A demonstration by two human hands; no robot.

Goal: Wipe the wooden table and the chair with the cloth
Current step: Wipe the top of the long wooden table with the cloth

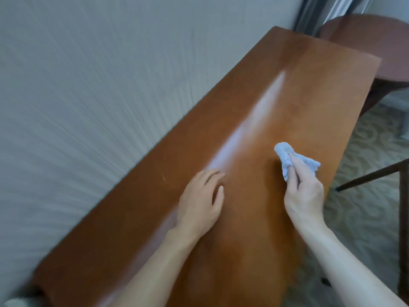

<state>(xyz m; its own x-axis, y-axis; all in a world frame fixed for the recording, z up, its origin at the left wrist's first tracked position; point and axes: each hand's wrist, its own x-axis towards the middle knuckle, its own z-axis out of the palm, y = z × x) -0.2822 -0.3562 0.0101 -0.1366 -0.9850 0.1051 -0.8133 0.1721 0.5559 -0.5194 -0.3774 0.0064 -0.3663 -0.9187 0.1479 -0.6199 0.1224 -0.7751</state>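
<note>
A long, glossy brown wooden table (276,103) runs along a pale wall, from the lower left to the upper right. My right hand (304,193) is closed around a crumpled light-blue cloth (285,155), which sticks out past the fingers and hangs just over the table's right half. My left hand (200,202) rests over the middle of the tabletop with its fingers loosely spread and nothing in it. At the right edge of the view, dark wooden bars (374,175) look like part of a chair, most of which is out of frame.
A round dark-wood side table (371,38) stands beyond the table's far end. A patterned carpet (365,209) covers the floor to the right. The pale textured wall (88,85) borders the table's left long edge. A curtain (314,12) hangs at the top.
</note>
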